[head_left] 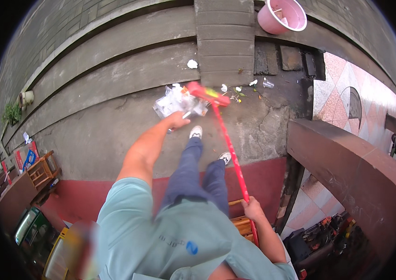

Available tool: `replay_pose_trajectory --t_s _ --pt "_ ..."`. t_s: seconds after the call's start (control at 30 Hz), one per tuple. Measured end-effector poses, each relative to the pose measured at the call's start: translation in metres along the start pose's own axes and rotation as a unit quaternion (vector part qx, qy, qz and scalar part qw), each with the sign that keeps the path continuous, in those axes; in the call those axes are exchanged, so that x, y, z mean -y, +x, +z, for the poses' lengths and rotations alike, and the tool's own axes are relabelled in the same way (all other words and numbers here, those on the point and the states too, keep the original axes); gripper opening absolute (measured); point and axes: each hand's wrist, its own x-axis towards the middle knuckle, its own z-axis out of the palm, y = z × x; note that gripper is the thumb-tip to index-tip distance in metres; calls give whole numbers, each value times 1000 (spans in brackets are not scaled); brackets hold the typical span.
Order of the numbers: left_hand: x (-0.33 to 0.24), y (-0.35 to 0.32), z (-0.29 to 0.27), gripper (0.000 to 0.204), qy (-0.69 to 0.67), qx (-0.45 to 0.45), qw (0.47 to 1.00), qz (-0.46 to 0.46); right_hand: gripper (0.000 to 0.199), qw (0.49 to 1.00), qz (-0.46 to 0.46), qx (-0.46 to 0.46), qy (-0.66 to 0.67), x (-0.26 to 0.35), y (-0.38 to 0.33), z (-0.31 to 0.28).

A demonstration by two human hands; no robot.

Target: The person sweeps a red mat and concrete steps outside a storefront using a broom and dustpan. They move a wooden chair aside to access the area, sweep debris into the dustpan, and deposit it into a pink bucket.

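Note:
My right hand [253,209] is closed around the red pole of a broom [230,154], low at the right of my body. The broom's red head [207,93], slightly blurred, lies against the right side of a heap of litter [177,100], mostly white paper and clear plastic. Just below the heap, my left hand [178,120] is closed on a pale handle [186,115]; its ends poke out of the fist. What it belongs to is hard to make out among the litter. Right of the broom head lie crumpled white scraps [224,87] and a clear plastic cup [268,83].
Wide concrete steps [128,60] rise ahead, with a ramp [226,46] between them and a white scrap [192,64]. A pink bucket [277,21] stands at the top right. A brown ledge [342,158] borders the right; a wooden chair [43,170] stands left.

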Motion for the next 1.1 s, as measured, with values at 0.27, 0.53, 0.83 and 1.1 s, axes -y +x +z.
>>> replay_pose_trajectory --t_s 0.27,0.53,0.83,1.1 --pt "-21 35 -1 30 62 9 997 41 14 958 93 -55 265 -7 120 -99" --pt "-36 18 -4 44 97 12 995 33 10 961 84 75 251 72 100 -16" --pt "-30 27 9 20 30 -3 998 56 29 967 -24 254 8 141 37 38" --pt "-13 -60 15 22 10 -39 997 69 44 961 20 189 -203 85 29 40"
